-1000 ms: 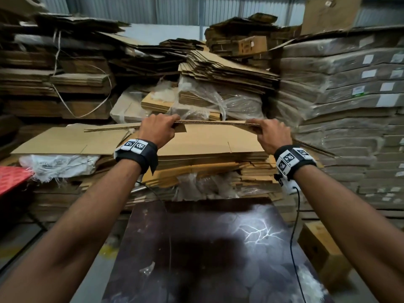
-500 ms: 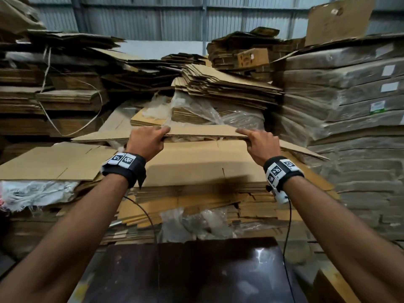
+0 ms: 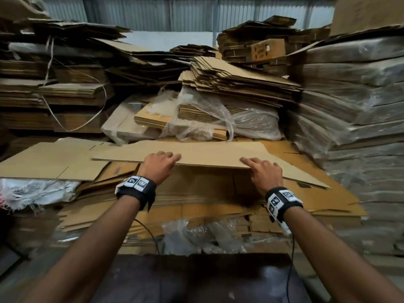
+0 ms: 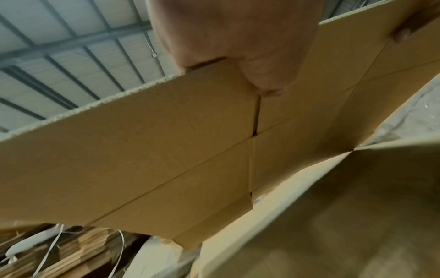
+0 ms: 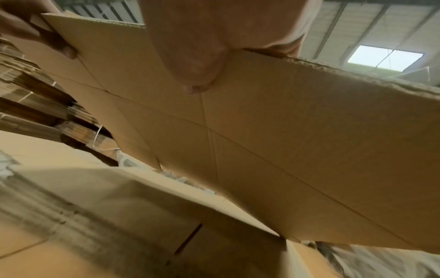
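A: Where is the flat brown corrugated cardboard sheet (image 3: 207, 153)?
B: Up off the pile of flattened brown cartons (image 3: 218, 200), held nearly level. Its near edge is lifted, with a shadowed gap under it. Its far edge reaches towards the bundle of cardboard wrapped in clear plastic (image 3: 231, 119). Whether that far edge touches the pile, I cannot tell
A: And the hands?
B: Both grip the near long edge. The left hand (image 3: 160, 165) has its fingers curled over the top face, and the left wrist view shows its thumb pressed against the underside beside a slot between two flaps. The right hand (image 3: 264, 173) holds the same way further along, fingers on top, thumb beneath, near a crease
A: How far apart are they?
B: Well apart, with a bare stretch of edge between them, and the sheet juts out past each hand
A: What else is close by?
B: A frayed white woven sack (image 3: 37, 193) lies at the left under other cardboard, and a dark glossy tabletop (image 3: 196, 278) sits below the forearms, in front of the pile
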### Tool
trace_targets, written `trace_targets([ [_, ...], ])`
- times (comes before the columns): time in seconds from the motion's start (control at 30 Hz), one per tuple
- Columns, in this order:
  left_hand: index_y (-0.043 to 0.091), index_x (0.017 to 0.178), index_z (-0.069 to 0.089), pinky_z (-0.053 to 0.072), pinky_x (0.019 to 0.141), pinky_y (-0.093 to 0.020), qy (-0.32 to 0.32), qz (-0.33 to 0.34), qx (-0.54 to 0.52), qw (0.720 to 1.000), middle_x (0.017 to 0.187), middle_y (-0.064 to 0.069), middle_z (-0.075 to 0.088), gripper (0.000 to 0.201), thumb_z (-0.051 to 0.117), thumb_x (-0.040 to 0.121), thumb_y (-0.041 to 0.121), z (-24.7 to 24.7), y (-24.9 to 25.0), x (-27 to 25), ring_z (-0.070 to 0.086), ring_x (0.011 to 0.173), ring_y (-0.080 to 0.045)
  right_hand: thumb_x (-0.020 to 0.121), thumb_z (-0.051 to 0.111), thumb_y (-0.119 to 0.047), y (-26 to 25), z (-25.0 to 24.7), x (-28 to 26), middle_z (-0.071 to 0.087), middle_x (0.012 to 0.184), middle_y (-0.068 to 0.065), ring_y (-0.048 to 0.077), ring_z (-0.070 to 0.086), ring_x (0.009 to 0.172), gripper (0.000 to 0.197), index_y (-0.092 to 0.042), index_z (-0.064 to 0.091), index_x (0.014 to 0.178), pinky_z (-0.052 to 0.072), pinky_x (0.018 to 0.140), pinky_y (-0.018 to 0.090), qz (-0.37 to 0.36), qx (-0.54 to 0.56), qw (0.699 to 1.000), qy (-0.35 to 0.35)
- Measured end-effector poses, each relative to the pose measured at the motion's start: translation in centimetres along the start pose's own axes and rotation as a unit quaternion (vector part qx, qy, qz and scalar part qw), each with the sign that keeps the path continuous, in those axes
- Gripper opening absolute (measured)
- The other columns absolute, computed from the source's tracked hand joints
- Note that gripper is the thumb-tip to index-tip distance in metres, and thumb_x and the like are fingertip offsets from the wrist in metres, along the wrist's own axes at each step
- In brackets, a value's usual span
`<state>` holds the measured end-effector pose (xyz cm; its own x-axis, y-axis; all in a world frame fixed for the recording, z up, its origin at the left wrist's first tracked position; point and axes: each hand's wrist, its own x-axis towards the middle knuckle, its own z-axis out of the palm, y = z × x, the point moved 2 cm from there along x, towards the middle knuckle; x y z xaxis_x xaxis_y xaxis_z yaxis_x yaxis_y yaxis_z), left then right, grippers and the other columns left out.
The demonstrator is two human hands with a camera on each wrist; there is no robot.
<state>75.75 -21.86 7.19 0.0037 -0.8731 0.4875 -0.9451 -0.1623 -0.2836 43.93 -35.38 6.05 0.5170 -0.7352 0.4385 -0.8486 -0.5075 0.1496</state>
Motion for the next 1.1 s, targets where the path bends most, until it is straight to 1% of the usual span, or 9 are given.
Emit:
trace_targets([
  [0.13, 0.036, 0.145, 0.045, 0.046, 0.063, -0.034, -0.094, -0.014, 0.011, 0.995, 0.126, 0.003, 0.066, 0.048, 0.053, 0.1, 0.021, 4.8, 0.9, -2.3, 0.066, 0.103, -0.025, 0.102, 0.049, -0.017, -1.8, 4.1, -1.4, 0.053, 0.149, -0.006, 0.026, 0.062, 0.121, 0.061, -0.044, 0.032, 0.153, 0.05, 0.101, 0.057, -0.013, -0.018, 0.996, -0.082],
  [0.27, 0.038, 0.148, 0.039, 0.053, 0.066, -0.036, -0.146, -0.019, 0.005, 0.989, 0.13, 0.004, 0.065, 0.054, 0.051, 0.099, 0.017, 7.8, 1.4, -4.5, 0.067, 0.104, -0.025, 0.103, 0.046, -0.016, -2.8, 6.1, -2.1, 0.055, 0.147, -0.006, 0.027, 0.063, 0.118, 0.057, -0.043, 0.033, 0.152, 0.05, 0.099, 0.055, -0.032, -0.028, 0.992, -0.117],
  [0.4, 0.04, 0.149, 0.041, 0.054, 0.069, -0.034, -0.162, -0.026, 0.01, 0.986, 0.13, 0.004, 0.067, 0.053, 0.049, 0.101, 0.019, 8.7, 1.5, -4.6, 0.068, 0.104, -0.025, 0.104, 0.047, -0.018, -3.1, 7.0, -2.0, 0.06, 0.14, -0.006, 0.024, 0.067, 0.108, 0.056, -0.045, 0.035, 0.152, 0.055, 0.089, 0.047, -0.043, -0.033, 0.991, -0.122],
  [0.57, 0.04, 0.151, 0.04, 0.057, 0.082, -0.039, -0.2, -0.041, -0.009, 0.979, 0.132, 0.0, 0.067, 0.057, 0.054, 0.1, 0.02, 9.6, 1.6, -3.9, 0.066, 0.111, -0.026, 0.105, 0.049, -0.026, -2.7, 7.9, -1.3, 0.067, 0.128, -0.007, 0.018, 0.068, 0.092, 0.053, -0.048, 0.037, 0.151, 0.056, 0.071, 0.034, -0.045, -0.036, 0.989, -0.135],
  [0.67, 0.039, 0.155, 0.032, 0.053, 0.086, -0.041, -0.244, -0.024, -0.066, 0.967, 0.137, -0.002, 0.063, 0.067, 0.058, 0.098, 0.018, 10.8, 1.4, -3.7, 0.062, 0.116, -0.027, 0.102, 0.053, -0.025, -2.5, 8.4, -0.8, 0.068, 0.123, -0.005, 0.02, 0.067, 0.093, 0.053, -0.047, 0.042, 0.149, 0.057, 0.075, 0.037, -0.029, -0.009, 0.988, -0.15],
  [0.77, 0.036, 0.158, 0.015, 0.051, 0.079, -0.042, -0.292, -0.001, -0.096, 0.952, 0.127, -0.006, 0.064, 0.075, 0.056, 0.099, 0.016, 11.8, 0.8, -3.5, 0.061, 0.106, -0.028, 0.097, 0.061, -0.021, -2.0, 9.2, -0.5, 0.069, 0.125, -0.002, 0.024, 0.067, 0.105, 0.056, -0.046, 0.048, 0.145, 0.057, 0.085, 0.042, 0.002, 0.04, 0.983, -0.179],
  [0.9, 0.028, 0.15, 0.03, 0.052, 0.087, -0.045, -0.298, 0.0, -0.028, 0.954, 0.126, -0.009, 0.06, 0.058, 0.058, 0.099, 0.028, 12.6, 0.4, -3.3, 0.06, 0.111, -0.03, 0.098, 0.057, -0.02, -1.7, 11.1, -0.4, 0.068, 0.131, 0.0, 0.025, 0.065, 0.11, 0.054, -0.047, 0.049, 0.143, 0.056, 0.089, 0.042, -0.007, 0.107, 0.969, -0.224],
  [1.0, 0.026, 0.136, 0.046, 0.052, 0.082, -0.041, -0.314, 0.014, 0.01, 0.949, 0.118, -0.006, 0.066, 0.044, 0.058, 0.094, 0.028, 13.5, 1.1, -3.7, 0.064, 0.104, -0.029, 0.098, 0.051, -0.017, -1.2, 12.4, -0.5, 0.065, 0.135, 0.001, 0.026, 0.064, 0.114, 0.058, -0.046, 0.045, 0.147, 0.055, 0.091, 0.044, -0.029, 0.083, 0.965, -0.247],
  [1.1, 0.023, 0.134, 0.048, 0.046, 0.075, -0.038, -0.318, 0.013, 0.032, 0.947, 0.116, -0.008, 0.069, 0.041, 0.057, 0.094, 0.025, 14.9, 2.0, -3.7, 0.066, 0.103, -0.031, 0.1, 0.049, -0.017, -0.5, 13.7, -0.1, 0.065, 0.133, 0.002, 0.027, 0.064, 0.11, 0.054, -0.046, 0.047, 0.147, 0.054, 0.09, 0.044, -0.022, 0.054, 0.968, -0.244],
])
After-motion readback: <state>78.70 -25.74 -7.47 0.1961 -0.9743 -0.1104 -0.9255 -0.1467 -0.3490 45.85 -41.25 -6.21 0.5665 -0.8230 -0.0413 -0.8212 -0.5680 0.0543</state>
